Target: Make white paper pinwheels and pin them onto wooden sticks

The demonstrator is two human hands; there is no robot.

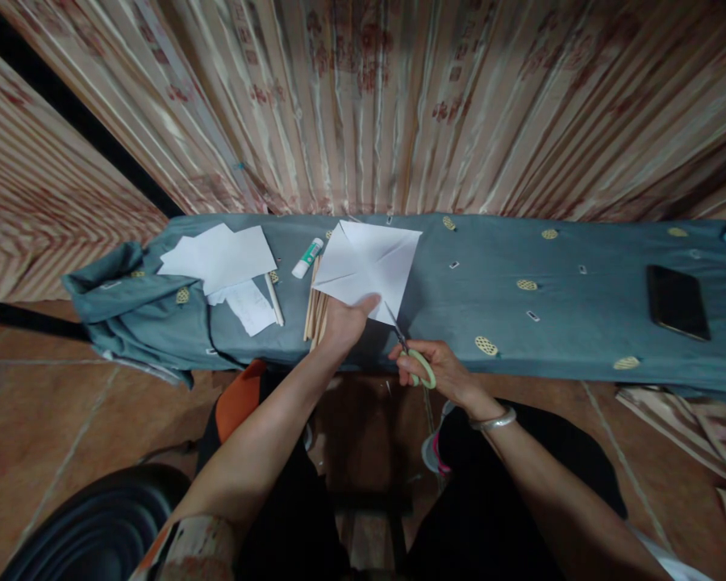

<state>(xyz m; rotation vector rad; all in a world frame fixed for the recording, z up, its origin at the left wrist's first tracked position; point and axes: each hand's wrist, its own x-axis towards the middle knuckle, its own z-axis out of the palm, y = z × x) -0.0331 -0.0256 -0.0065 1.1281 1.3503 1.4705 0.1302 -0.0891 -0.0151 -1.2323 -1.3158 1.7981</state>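
A square white paper [363, 262] with crease lines is pinched at its lower edge by my left hand [348, 319], thumb on top. My right hand [432, 367] is closed round the green handles of a pair of scissors [420, 367]. The blades point up and to the left, with their tips at the paper's lower corner. Just left of the paper lie a glue stick [308, 258] and several thin wooden sticks [315, 311], partly hidden by the paper and my left hand.
More white sheets [223, 258], a paper scrap [251, 307] and a pale rod [274, 298] lie on the left of the cloth-covered surface [496, 315]. A black phone [678, 303] rests at the right. A pleated curtain [399, 105] hangs behind; a black round stool [102, 532] stands lower left.
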